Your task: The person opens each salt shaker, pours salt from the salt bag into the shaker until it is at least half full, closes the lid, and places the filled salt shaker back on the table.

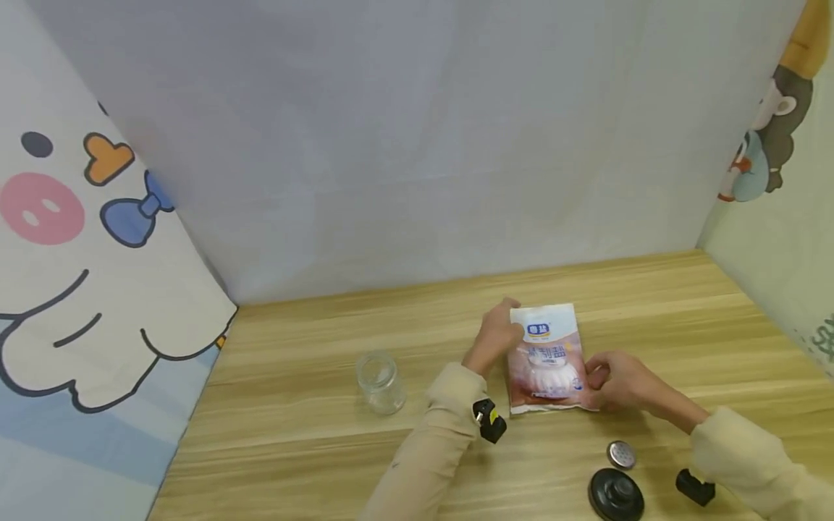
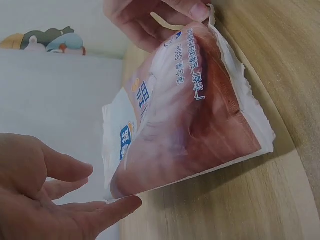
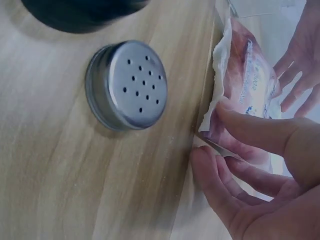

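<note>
A white and reddish-pink bag of salt lies on the wooden table, its printed face up. At its upper left edge is my left hand; in the left wrist view the fingers reach just under the bag's corner, with the thumb apart from them. My right hand pinches the lower right corner of the bag. Close by in the right wrist view, the thumb lies over that corner and fingertips sit below it. A perforated metal shaker cap rests near the right hand.
To the left of the bag stands a clear glass jar. A round black lid with a knob lies beside the shaker cap at the front. A pale cloth wall rises behind the table, with printed cloths on both sides.
</note>
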`<state>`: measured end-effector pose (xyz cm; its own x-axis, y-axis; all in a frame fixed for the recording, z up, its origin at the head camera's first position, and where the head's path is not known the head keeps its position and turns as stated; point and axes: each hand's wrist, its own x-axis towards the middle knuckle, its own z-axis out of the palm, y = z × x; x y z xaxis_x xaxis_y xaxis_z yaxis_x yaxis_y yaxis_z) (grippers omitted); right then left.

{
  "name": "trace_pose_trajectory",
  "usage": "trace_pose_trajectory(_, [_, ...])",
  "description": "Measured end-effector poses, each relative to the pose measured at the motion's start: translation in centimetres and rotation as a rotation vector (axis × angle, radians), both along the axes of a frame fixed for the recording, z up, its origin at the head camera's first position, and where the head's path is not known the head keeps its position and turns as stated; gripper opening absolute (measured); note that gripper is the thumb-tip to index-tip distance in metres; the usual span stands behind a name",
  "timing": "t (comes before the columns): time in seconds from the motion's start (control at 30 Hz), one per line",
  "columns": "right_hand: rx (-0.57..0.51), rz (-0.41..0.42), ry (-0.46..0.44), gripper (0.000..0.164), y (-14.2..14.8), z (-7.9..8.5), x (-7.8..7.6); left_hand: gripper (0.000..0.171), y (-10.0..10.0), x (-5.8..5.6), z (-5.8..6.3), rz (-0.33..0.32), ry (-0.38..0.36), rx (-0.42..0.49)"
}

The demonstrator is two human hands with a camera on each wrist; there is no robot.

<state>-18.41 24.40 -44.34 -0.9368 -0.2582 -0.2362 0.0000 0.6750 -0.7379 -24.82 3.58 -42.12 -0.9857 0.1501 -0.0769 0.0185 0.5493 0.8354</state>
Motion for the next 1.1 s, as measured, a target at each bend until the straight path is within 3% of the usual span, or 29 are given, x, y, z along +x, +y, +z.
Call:
trace_pose_trajectory(0.1, [-0.046, 0.027, 0.022, 0.043, -0.3, -0.5, -0.1, 0.055, -0.2, -0.1, -0.1, -0.026, -0.028, -0.041])
trace_pose_trajectory(0.23, [-0.047, 0.067, 0.090, 0.038, -0.3, -0.9, -0.3, 0.051, -0.3, -0.4, -0.1, -0.037, -0.002, -0.037])
trace_pose_trajectory(0.4, [-0.032, 0.063, 0.082, 0.036, -0.7, -1.3, -0.5, 0.047, -0.9, -0.9, 0.1, -0.019, 0.050, -0.014])
trace_pose_trajectory(0.67, [-0.059, 0.031, 0.046, 0.036, -0.4, -1.4, -0.1, 0.028, -1.0, -1.1, 0.6, -0.029, 0.015, 0.041])
trace_pose_trajectory(0.9, [-0.138, 0.021, 0.064, 0.026, -0.3, -1.8, 0.5, 0.014, -1.6, -0.8, 1.6, -0.105, 0.018, 0.069])
trace_pose_trajectory(1.1, [-0.080, -0.003, 0.114, 0.020, -0.1, -2.1, 0.9, 0.006, -2.3, -0.1, 2.6, -0.215, 0.131, -0.011])
